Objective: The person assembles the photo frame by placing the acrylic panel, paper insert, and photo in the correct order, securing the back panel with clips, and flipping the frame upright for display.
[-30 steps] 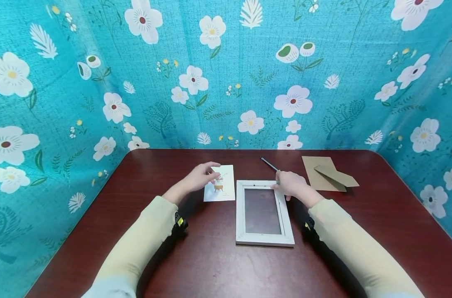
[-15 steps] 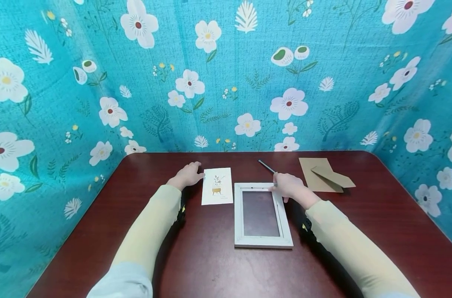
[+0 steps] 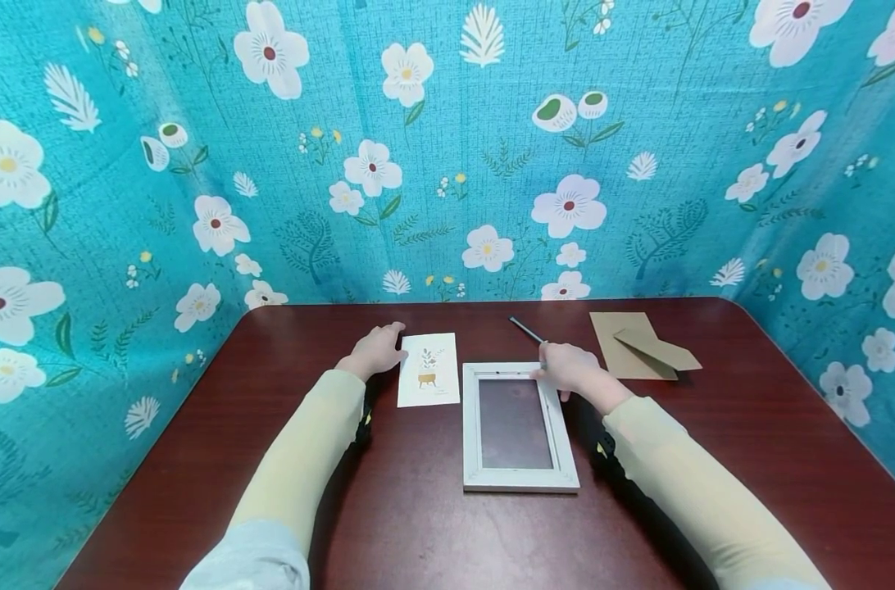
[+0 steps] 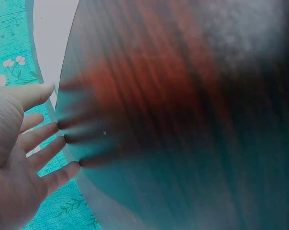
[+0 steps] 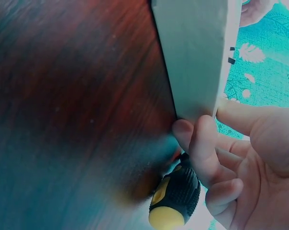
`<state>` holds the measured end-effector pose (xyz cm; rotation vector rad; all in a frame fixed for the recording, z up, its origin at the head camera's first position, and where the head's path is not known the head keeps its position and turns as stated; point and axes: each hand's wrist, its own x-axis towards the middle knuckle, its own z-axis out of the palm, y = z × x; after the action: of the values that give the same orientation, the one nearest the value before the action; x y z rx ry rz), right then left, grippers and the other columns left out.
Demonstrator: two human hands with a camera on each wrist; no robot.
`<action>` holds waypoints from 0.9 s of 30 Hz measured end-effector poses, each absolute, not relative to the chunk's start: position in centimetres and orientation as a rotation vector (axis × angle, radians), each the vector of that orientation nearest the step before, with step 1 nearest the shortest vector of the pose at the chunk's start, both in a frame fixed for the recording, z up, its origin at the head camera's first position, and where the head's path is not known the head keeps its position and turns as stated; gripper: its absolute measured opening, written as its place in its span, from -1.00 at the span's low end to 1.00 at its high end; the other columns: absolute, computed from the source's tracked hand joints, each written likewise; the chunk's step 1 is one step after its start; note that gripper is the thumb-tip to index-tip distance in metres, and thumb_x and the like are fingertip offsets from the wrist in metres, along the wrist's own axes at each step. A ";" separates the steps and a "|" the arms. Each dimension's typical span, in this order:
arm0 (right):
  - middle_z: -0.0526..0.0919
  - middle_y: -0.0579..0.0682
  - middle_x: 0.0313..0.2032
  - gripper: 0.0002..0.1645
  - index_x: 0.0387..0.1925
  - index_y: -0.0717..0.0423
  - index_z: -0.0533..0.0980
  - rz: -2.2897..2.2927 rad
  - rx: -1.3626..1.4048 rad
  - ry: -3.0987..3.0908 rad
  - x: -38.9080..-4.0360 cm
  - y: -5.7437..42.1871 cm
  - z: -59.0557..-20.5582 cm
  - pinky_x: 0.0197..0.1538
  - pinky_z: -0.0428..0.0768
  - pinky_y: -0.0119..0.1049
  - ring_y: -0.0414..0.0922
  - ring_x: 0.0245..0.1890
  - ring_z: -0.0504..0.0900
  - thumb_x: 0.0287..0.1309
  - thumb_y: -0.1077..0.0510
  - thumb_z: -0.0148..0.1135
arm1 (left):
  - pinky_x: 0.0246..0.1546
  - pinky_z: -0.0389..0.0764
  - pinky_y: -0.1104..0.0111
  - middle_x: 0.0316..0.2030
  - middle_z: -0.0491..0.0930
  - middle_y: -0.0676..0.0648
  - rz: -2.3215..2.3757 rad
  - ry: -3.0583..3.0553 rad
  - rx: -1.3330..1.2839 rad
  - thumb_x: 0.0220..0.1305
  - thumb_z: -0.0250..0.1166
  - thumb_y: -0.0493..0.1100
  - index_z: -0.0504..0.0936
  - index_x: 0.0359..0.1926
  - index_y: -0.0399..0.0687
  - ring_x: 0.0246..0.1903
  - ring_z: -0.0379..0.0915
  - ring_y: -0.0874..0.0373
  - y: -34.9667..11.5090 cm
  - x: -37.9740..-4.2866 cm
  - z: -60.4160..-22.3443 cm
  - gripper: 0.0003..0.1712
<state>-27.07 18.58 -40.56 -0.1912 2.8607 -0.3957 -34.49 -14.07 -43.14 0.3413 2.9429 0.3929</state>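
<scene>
My left hand [image 3: 377,350] is at the left edge of a white card [image 3: 429,397] printed with a potted plant. In the left wrist view, its fingers [image 4: 49,151] are spread with their tips at the tabletop, and the thumb lies at the card's edge. A white picture frame [image 3: 520,482] with a dark inner panel lies flat right of the card. My right hand [image 3: 568,369] pinches its upper right side, thumb on top, curled fingers against the outer edge. Beside those fingers is a screwdriver [image 5: 174,197] with a black and yellow handle; its shaft sticks out beyond the hand.
At the back right, a brown board [image 3: 613,328] lies flat, with a folded brown strip [image 3: 660,350] partly raised over it. The dark red table [image 3: 388,524] has rounded far corners and meets a blue flowered cloth [image 3: 433,147] behind.
My left hand has moved from above the card to its left edge, leaving the printed picture uncovered. The right hand stays at the frame. The whole head view has shifted slightly.
</scene>
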 end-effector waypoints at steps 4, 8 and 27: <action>0.61 0.13 -0.36 -0.56 -0.04 0.25 0.43 -0.389 -0.181 2.865 -27.0 18.6 -40.6 -0.45 0.54 -0.18 -0.16 -0.74 0.60 0.27 0.00 0.27 | 0.21 0.36 0.05 0.29 0.35 -0.23 0.406 2.971 0.382 0.35 0.25 -0.14 0.25 0.39 -0.21 0.26 0.26 -0.12 -13.9 -34.4 -43.1 -0.34; 0.58 0.07 -0.43 -0.54 -0.01 0.26 0.42 -0.385 -0.175 2.861 -27.0 18.6 -40.5 -0.42 0.55 -0.16 -0.16 -0.73 0.60 0.28 -0.01 0.26 | 0.21 0.37 0.09 0.26 0.38 -0.24 0.353 2.997 0.416 0.33 0.26 -0.17 0.30 0.36 -0.23 0.21 0.32 -0.09 -13.5 -34.3 -42.9 -0.37; 0.60 0.10 -0.37 -0.56 -0.02 0.24 0.42 -0.376 -0.188 2.858 -27.1 18.5 -40.6 -0.39 0.55 -0.12 -0.16 -0.74 0.60 0.28 -0.01 0.25 | 0.25 0.32 0.07 0.28 0.37 -0.23 0.268 2.958 0.351 0.29 0.31 -0.06 0.32 0.37 -0.18 0.25 0.27 -0.09 -12.9 -34.1 -42.4 -0.30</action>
<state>-27.07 18.54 -40.63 -0.1883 2.8577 -0.3755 -34.15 -12.85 -42.37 0.3507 2.9579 0.2677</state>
